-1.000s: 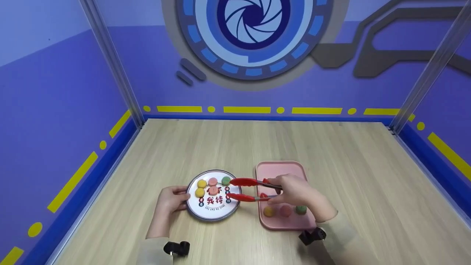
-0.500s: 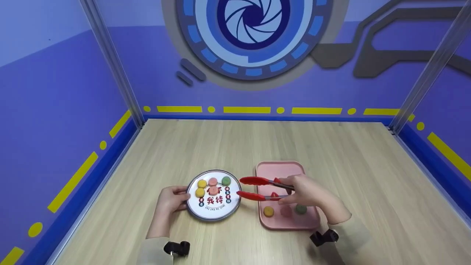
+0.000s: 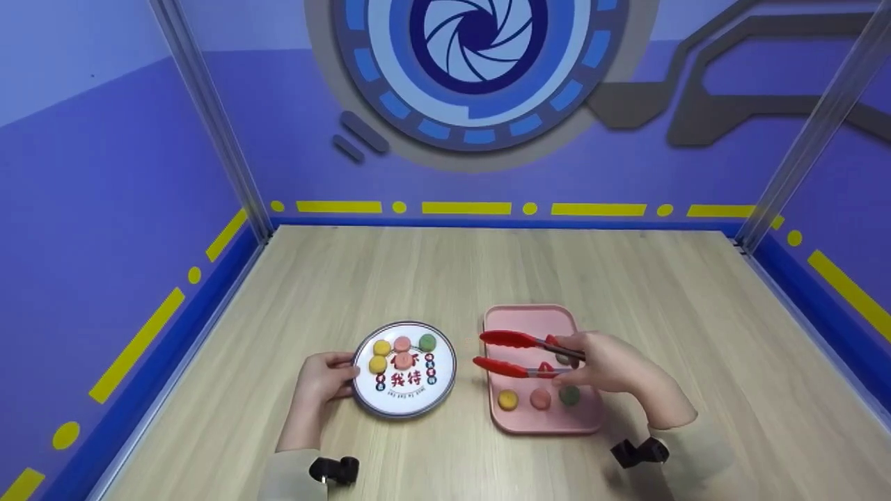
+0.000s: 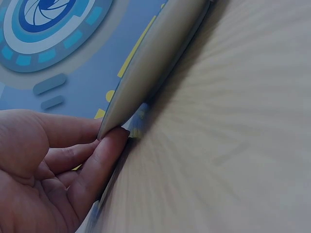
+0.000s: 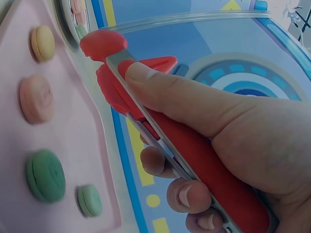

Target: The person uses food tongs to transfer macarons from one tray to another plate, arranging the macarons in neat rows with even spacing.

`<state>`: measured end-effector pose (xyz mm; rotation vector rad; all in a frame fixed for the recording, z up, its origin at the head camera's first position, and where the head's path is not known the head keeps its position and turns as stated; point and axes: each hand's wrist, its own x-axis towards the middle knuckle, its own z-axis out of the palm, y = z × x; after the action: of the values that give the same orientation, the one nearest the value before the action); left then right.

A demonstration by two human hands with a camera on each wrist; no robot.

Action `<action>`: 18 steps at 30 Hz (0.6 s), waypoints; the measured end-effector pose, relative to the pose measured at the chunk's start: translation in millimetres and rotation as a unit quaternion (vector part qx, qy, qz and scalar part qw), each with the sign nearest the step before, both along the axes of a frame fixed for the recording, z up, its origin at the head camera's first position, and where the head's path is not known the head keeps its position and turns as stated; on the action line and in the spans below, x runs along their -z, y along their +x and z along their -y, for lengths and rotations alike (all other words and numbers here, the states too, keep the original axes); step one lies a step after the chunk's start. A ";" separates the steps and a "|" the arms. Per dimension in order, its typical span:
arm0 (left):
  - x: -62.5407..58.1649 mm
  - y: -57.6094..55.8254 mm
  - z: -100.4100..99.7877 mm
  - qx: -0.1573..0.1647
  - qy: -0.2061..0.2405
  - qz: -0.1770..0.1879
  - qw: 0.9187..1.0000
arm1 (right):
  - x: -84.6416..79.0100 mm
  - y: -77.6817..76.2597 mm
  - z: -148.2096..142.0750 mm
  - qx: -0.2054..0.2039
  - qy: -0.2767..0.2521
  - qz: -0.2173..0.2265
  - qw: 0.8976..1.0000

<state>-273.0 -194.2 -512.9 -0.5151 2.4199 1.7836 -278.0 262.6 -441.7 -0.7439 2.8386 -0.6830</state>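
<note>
My left hand (image 3: 326, 379) pinches the left rim of a round white plate (image 3: 404, 403) with dark edging and red printed characters; the left wrist view shows thumb and fingers on its edge (image 4: 160, 63). Several yellow, pink and green macarons sit on the plate's far half. My right hand (image 3: 612, 365) grips red-tipped tongs (image 3: 511, 339) over a pink tray (image 3: 532, 319), their tips spread with nothing between them. A yellow macaron (image 3: 507, 399), a pink macaron (image 3: 540, 399) and a green macaron (image 3: 569, 395) line the tray's near end. Another green macaron (image 5: 89, 200) is partly hidden by the right hand.
Plate and tray stand side by side on a light wooden table (image 3: 390, 278), a narrow strip of wood between them. Blue-purple panels (image 3: 445, 181) with yellow markings enclose the table at the back and both sides.
My right hand has drawn the tongs rightward, from over the plate's right edge to above the tray. The left hand, plate and its macarons stay put. The green macaron beside my right hand now shows.
</note>
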 end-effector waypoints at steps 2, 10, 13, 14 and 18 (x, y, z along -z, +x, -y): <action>0.0 0.0 -0.1 -0.001 0.002 0.000 1.000 | -1.2 0.9 -4.4 0.010 -0.002 0.010 1.000; 0.2 1.2 -1.3 -0.009 -0.010 0.002 1.000 | -4.5 5.1 -21.1 0.040 -0.006 0.026 0.999; 0.6 1.7 -1.4 -0.012 -0.012 -0.003 1.000 | -5.5 6.5 -25.5 0.048 -0.006 0.029 0.998; 0.4 2.0 -1.5 -0.012 -0.012 -0.004 1.000 | -5.5 6.7 -27.0 0.050 -0.005 0.031 0.998; 0.5 1.9 -1.4 -0.011 -0.010 -0.004 1.000 | -6.3 7.7 -32.6 0.052 -0.004 0.037 0.998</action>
<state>-271.1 -192.8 -513.4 -0.5402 2.4499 1.7742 -270.3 295.2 -435.4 -0.5637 2.8236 -0.7220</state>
